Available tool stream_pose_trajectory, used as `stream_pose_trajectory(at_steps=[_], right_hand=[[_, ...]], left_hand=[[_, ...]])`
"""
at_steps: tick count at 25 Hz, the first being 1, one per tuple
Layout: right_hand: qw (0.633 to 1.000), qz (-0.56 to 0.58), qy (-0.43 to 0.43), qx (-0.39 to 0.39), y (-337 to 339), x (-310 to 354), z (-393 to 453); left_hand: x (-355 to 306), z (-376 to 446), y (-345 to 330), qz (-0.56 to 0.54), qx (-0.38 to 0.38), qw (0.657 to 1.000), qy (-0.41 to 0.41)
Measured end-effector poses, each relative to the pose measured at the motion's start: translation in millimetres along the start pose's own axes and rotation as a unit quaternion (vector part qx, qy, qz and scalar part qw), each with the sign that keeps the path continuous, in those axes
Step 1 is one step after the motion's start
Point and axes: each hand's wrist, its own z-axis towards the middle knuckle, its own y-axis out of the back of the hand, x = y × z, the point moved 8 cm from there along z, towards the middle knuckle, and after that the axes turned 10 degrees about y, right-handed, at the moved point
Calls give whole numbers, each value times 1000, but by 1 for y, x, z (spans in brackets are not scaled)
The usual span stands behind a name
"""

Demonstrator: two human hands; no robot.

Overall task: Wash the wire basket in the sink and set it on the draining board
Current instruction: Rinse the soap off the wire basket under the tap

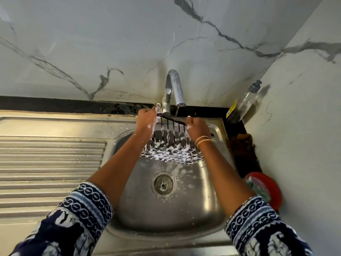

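Note:
A black wire basket (171, 150), covered in white soap foam, hangs over the steel sink (184, 215) under the tap (175, 87). My left hand (147, 120) grips the left end of its top rail. My right hand (197, 127) grips the right end of the same rail. A thin stream of water falls from the spout onto the rail. The ribbed draining board (51, 163) lies to the left of the sink bowl.
A clear soap dispenser bottle (243, 102) leans in the back right corner. A red dish with a scrub pad (263, 187) sits on the right ledge by the wall. A dark cloth (239, 143) lies behind it. Marble walls close in at the back and right.

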Motion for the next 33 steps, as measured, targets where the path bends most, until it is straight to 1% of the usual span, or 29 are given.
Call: stream_pose_trajectory(at_steps=[1,2,3,4,5,6,7,8,10,11,12,14,15,16,18,19,20,21,22,23,24,25,26,28,29,30,31,32,33], right_hand=[[1000,-9,-29,-5,4,-10,-4],[999,-26,-41,-11,5,-11,-7],[998,-50,-37,-18,4,-8,-7],[996,-78,-24,-26,3,-2,-5],[994,-108,-6,-32,3,5,-3],[991,-131,12,-35,7,15,-1],[987,-154,38,-40,11,25,0],[980,-176,77,-48,16,33,1],[961,-230,144,-56,32,39,1],[954,-255,148,-54,42,33,4],[953,-267,130,-50,52,23,5],[958,-265,92,-49,57,16,4],[957,-266,99,-59,55,26,3],[954,-269,116,-64,51,38,1],[955,-250,152,-55,42,51,-2],[962,-215,158,-54,42,45,-1],[979,-146,135,-54,44,32,1],[994,-27,84,-56,46,15,3],[993,92,28,-73,44,3,4],[982,164,-18,-93,38,-2,6],[975,191,-43,-103,32,5,6],[978,180,-41,-95,25,17,8],[983,161,-29,-80,19,28,9],[992,108,15,-63,19,37,9],[995,68,40,-56,20,34,9],[997,15,51,-48,23,29,8],[997,-39,46,-40,23,25,6],[996,-78,37,-31,22,26,5],[994,-105,33,-23,18,32,5]], left_hand=[[-8,0,0,78,-14,996,-47],[-16,1,-7,217,-39,970,-98],[-22,-3,-19,375,-60,915,-137],[-25,-9,-35,500,-75,846,-171],[-27,-14,-50,576,-84,787,-204],[-29,-18,-62,602,-87,761,-223],[-30,-19,-68,610,-89,756,-220],[-31,-15,-67,601,-89,768,-203],[-30,0,-52,568,-84,805,-149],[-26,7,-43,560,-85,815,-126],[-23,9,-36,556,-91,817,-123],[-24,-4,-41,558,-110,802,-182],[-22,-16,-53,556,-101,796,-216],[-20,-27,-64,540,-81,806,-228],[-15,-32,-68,490,-55,846,-201],[-14,-27,-64,479,-54,857,-182],[-12,-20,-56,469,-60,865,-165],[-10,-13,-48,457,-67,874,-151],[-8,-10,-43,442,-74,883,-142],[-7,-12,-46,434,-72,886,-148],[-7,-20,-53,422,-54,891,-156],[-6,-26,-62,385,-25,910,-152],[-4,-26,-67,318,7,939,-133],[3,-14,-61,143,55,987,-51],[8,-6,-49,63,59,996,-1],[12,0,-36,13,55,998,36],[14,3,-27,6,45,998,43],[11,2,-21,57,20,998,12],[4,-2,-19,144,-14,988,-45]])
